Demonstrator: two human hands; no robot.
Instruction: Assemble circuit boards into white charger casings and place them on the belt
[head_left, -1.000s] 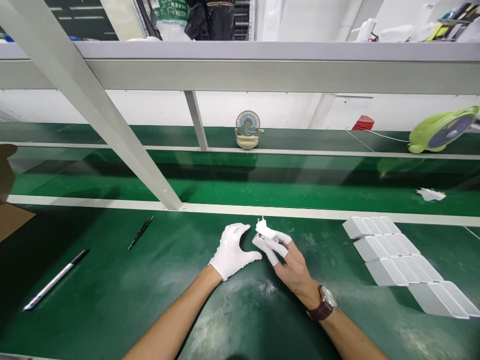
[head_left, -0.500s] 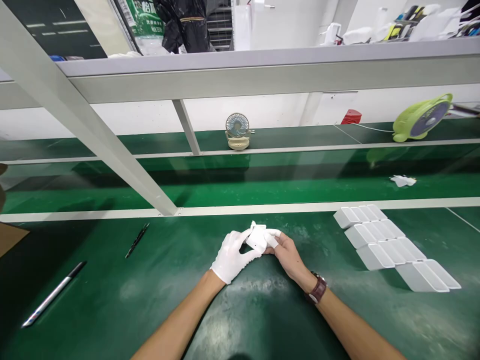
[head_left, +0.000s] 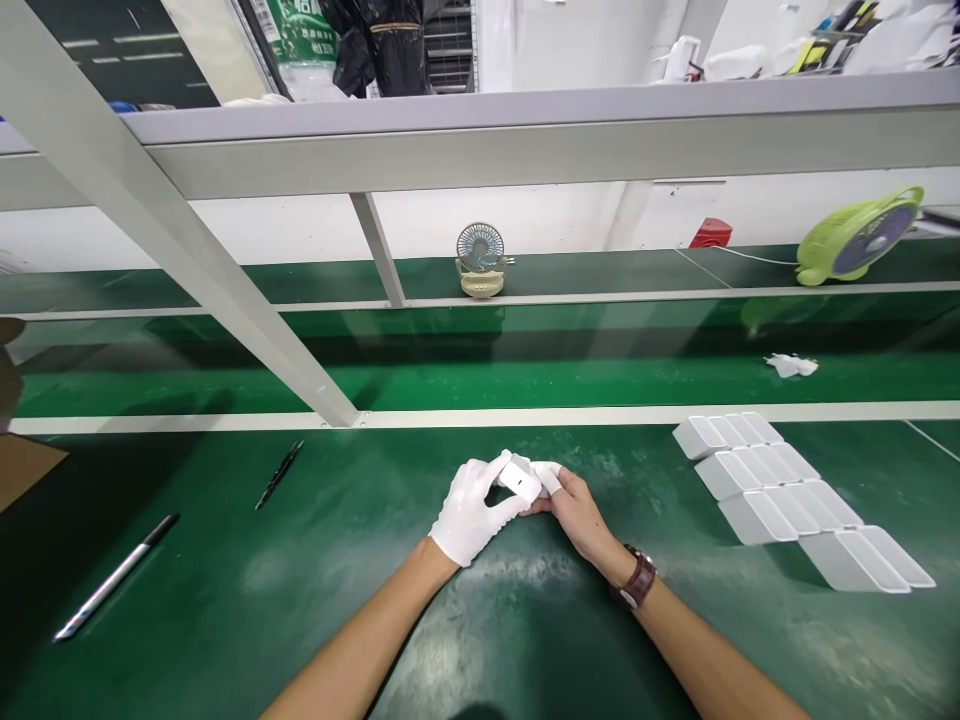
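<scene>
A small white plastic case (head_left: 519, 477) with rounded corners and a tiny dark slot in its facing side is held between my hands, just above the green bench top. My left hand (head_left: 466, 512), in a white glove, pinches it from the left with thumb and forefinger. From the other side, my right hand (head_left: 576, 508) grips the case's right edge; white covers sit on some of its fingertips, and a brown watch strap is round the wrist. My fingers hide part of the case's back and edges.
Rows of white open trays (head_left: 784, 480) stand at the right. A black pen-like tool (head_left: 279, 475) and a long silver-and-black tool (head_left: 116, 578) lie left. A slanted post (head_left: 225, 300) rises from the bench rail. Farther back are a small fan (head_left: 481, 250) and a green fan (head_left: 859, 238).
The case has been turned in my fingers, so a smooth face with a dark slot now shows. Both hands keep hold of it. The whole view has shifted slightly.
</scene>
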